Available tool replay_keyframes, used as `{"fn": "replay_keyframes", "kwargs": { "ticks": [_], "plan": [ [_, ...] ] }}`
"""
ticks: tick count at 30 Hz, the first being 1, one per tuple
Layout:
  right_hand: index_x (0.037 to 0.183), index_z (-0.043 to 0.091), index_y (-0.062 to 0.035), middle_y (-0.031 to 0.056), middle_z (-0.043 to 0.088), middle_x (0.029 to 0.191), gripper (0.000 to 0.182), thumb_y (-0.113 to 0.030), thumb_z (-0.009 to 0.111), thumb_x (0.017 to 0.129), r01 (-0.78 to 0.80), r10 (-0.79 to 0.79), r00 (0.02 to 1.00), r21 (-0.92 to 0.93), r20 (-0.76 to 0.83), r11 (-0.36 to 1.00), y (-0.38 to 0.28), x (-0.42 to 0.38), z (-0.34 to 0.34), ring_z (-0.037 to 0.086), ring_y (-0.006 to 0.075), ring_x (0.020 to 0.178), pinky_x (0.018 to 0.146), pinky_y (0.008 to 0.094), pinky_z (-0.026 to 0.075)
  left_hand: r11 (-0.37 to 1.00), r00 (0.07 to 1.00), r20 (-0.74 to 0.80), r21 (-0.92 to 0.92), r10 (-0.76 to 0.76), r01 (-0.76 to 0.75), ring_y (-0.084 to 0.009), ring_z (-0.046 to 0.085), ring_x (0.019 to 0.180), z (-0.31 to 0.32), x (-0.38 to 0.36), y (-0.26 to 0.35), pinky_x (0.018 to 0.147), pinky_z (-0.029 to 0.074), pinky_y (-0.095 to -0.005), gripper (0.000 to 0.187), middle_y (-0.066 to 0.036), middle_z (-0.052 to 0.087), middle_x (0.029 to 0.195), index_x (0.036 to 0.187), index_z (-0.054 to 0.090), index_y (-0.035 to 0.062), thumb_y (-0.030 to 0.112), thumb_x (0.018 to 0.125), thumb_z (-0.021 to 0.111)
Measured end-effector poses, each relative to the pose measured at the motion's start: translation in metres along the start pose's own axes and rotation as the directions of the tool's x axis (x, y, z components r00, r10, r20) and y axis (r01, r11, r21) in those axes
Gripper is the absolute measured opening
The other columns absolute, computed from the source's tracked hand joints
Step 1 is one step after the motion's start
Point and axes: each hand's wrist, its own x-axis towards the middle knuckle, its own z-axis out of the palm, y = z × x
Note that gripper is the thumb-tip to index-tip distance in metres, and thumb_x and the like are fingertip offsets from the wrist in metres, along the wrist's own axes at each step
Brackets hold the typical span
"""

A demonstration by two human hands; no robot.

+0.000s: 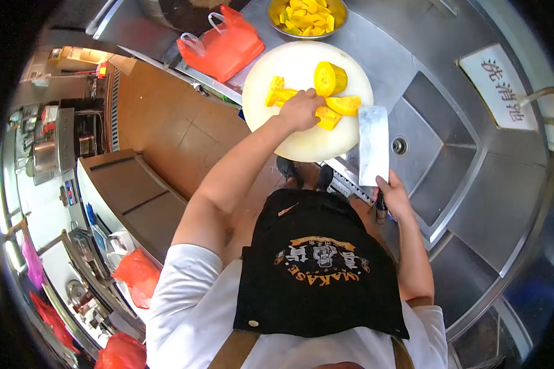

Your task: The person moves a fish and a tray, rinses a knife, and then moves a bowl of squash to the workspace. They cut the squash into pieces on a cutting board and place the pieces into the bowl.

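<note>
A round white cutting board [308, 144] bears pieces of orange-yellow squash. My left hand [301, 111] rests over the pieces at the board's middle, fingers bent, touching a cut piece [329, 118]; its grip is partly hidden. A wedge [345, 106] lies just right of it, and a thick round chunk [330, 79] stands behind. More strips [276, 90] lie to the left. My right hand [395, 195] is closed round the dark handle of a cleaver [373, 146], whose broad blade is at the board's right edge.
A metal bowl [308, 32] of cut squash stands behind the board, with a red plastic bag [223, 48] at its left. On the right is a steel sink [437, 147] and a white sign [498, 86]. Brown floor shows at left.
</note>
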Motion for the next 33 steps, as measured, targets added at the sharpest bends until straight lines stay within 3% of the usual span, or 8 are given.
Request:
{"fn": "replay_keyframes", "kwargs": {
  "ticks": [5, 9, 12, 15, 19, 27, 30, 33],
  "plan": [
    [0.115, 0.056, 0.0008, 0.0043, 0.055, 0.067, 0.022, -0.015, 0.054, 0.100, -0.015, 0.014, 1.000, -0.166, -0.010, 0.986, 0.023, 0.003, 0.010, 0.052, 0.0139, 0.051, 0.050, 0.0321, 0.044, 0.975, 0.996, -0.053, -0.213, -0.070, 0.057, -0.0345, 0.061, 0.106, 0.030, -0.027, 0.020, 0.092, 0.050, -0.0413, 0.033, -0.015, 0.064, 0.109, 0.112, 0.067, 0.0083, 0.011, 0.080, 0.071],
    [0.117, 0.056, 0.0016, 0.0043, 0.055, 0.066, 0.025, -0.016, 0.055, 0.100, -0.028, 0.030, 0.999, -0.103, 0.021, 0.994, 0.012, 0.004, 0.011, 0.052, 0.0141, 0.050, 0.050, 0.0323, 0.044, 0.949, 0.988, -0.146, -0.316, -0.046, -0.003, -0.0353, 0.063, 0.102, 0.042, -0.041, 0.028, 0.092, 0.051, -0.0409, 0.030, -0.015, 0.064, 0.110, 0.112, 0.067, 0.0053, 0.007, 0.081, 0.070],
    [0.120, 0.055, 0.0019, 0.0049, 0.056, 0.065, 0.028, -0.018, 0.054, 0.100, -0.039, 0.054, 0.995, -0.182, 0.080, 0.983, 0.013, 0.005, 0.008, 0.053, 0.0150, 0.050, 0.050, 0.0330, 0.045, 0.942, 0.987, -0.122, -0.332, -0.101, 0.055, -0.0360, 0.062, 0.106, 0.044, -0.051, 0.037, 0.095, 0.049, -0.0411, 0.031, -0.017, 0.064, 0.113, 0.114, 0.065, 0.0031, 0.006, 0.083, 0.069],
    [0.118, 0.055, 0.0031, 0.0055, 0.056, 0.064, 0.028, -0.018, 0.053, 0.100, -0.054, 0.075, 0.992, -0.207, 0.097, 0.977, 0.014, 0.008, 0.008, 0.054, 0.0159, 0.050, 0.050, 0.0337, 0.045, 0.961, 0.962, -0.251, -0.274, -0.104, 0.032, -0.0393, 0.060, 0.104, 0.053, -0.054, 0.044, 0.092, 0.050, -0.0430, 0.034, -0.018, 0.063, 0.110, 0.114, 0.064, 0.0032, 0.004, 0.080, 0.068],
    [0.112, 0.055, 0.0012, 0.0027, 0.053, 0.066, 0.021, -0.017, 0.052, 0.102, -0.076, 0.100, 0.989, -0.202, 0.113, 0.976, 0.015, 0.011, 0.004, 0.049, 0.0122, 0.050, 0.049, 0.0304, 0.041, 0.963, 0.961, -0.254, -0.267, -0.109, 0.038, -0.0417, 0.057, 0.108, 0.060, -0.053, 0.047, 0.095, 0.048, -0.0441, 0.036, -0.021, 0.059, 0.114, 0.118, 0.059, -0.0004, 0.002, 0.082, 0.065],
    [0.107, 0.054, 0.0011, 0.0032, 0.054, 0.068, 0.020, -0.019, 0.052, 0.101, -0.080, 0.125, 0.974, -0.226, 0.190, 0.971, -0.002, 0.029, 0.018, 0.051, 0.0134, 0.050, 0.047, 0.0304, 0.044, 0.971, 0.965, -0.259, -0.237, -0.044, -0.020, -0.0428, 0.053, 0.114, 0.068, -0.055, 0.043, 0.101, 0.045, -0.0449, 0.045, -0.025, 0.055, 0.121, 0.126, 0.054, -0.0058, 0.002, 0.083, 0.064],
    [0.105, 0.055, 0.0012, 0.0033, 0.054, 0.069, 0.021, -0.019, 0.052, 0.101, -0.066, 0.111, 0.971, -0.211, 0.212, 0.975, -0.002, 0.037, 0.026, 0.051, 0.0137, 0.048, 0.046, 0.0304, 0.044, 0.978, 0.963, -0.257, -0.206, -0.077, 0.024, -0.0449, 0.047, 0.124, 0.072, -0.057, 0.047, 0.108, 0.040, -0.0458, 0.054, -0.030, 0.049, 0.133, 0.135, 0.047, -0.0095, 0.008, 0.088, 0.064],
    [0.107, 0.055, 0.0047, 0.0079, 0.059, 0.070, 0.028, -0.022, 0.055, 0.100, -0.047, 0.111, 0.966, -0.261, 0.235, 0.964, 0.012, 0.039, 0.023, 0.054, 0.0164, 0.047, 0.045, 0.0333, 0.044, 0.997, 0.940, -0.331, -0.043, -0.076, 0.066, -0.0485, 0.034, 0.137, 0.077, -0.051, 0.051, 0.115, 0.030, -0.0509, 0.066, -0.034, 0.038, 0.146, 0.142, 0.038, -0.0130, 0.023, 0.093, 0.063]
  ]
}}
